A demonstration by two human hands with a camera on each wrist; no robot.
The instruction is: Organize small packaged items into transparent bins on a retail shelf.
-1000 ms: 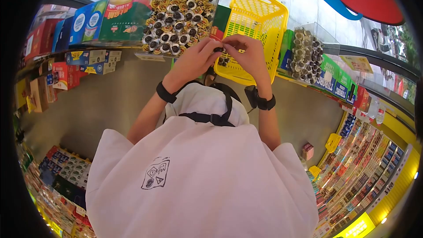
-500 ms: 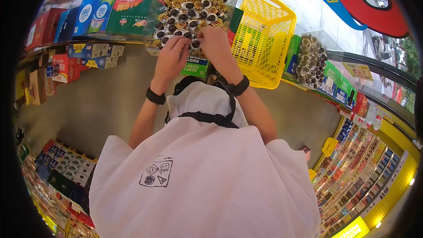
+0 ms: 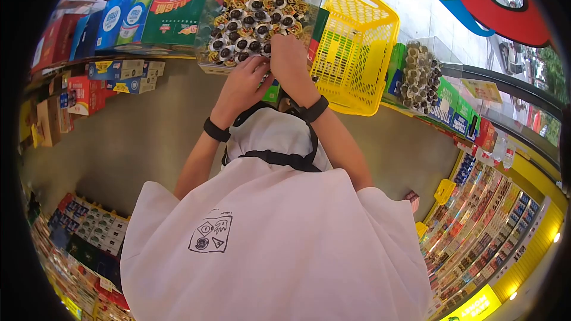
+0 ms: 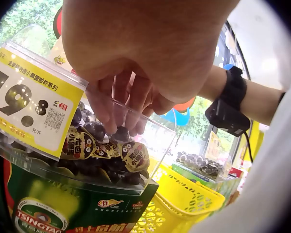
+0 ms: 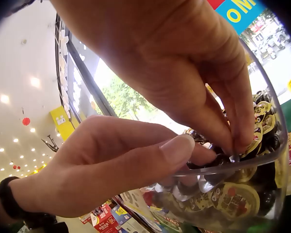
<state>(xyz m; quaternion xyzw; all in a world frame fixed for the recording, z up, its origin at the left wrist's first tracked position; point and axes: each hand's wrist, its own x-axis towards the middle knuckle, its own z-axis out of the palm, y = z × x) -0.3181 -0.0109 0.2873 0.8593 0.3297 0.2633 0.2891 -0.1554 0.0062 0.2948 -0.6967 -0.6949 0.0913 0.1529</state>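
Loose white short-sleeved T-shirt (image 3: 285, 238), black line-drawn square print (image 3: 211, 235). Black strap (image 3: 282, 157) over white cloth. Black wristbands (image 3: 216, 130); boxy black device (image 4: 228, 116), thin black cable (image 4: 249, 146).

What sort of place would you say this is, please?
Most likely a grocery or convenience shop, judging by the rows of stocked shelves, the yellow shopping basket and the price sign reading 19.8.

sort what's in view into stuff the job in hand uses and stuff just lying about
In the job:
left hand
right hand
wrapped pieces
clear bin holding them
yellow basket beside it, probably

Just about:
second clear bin, beyond the basket
Tuborg cartons
blue box
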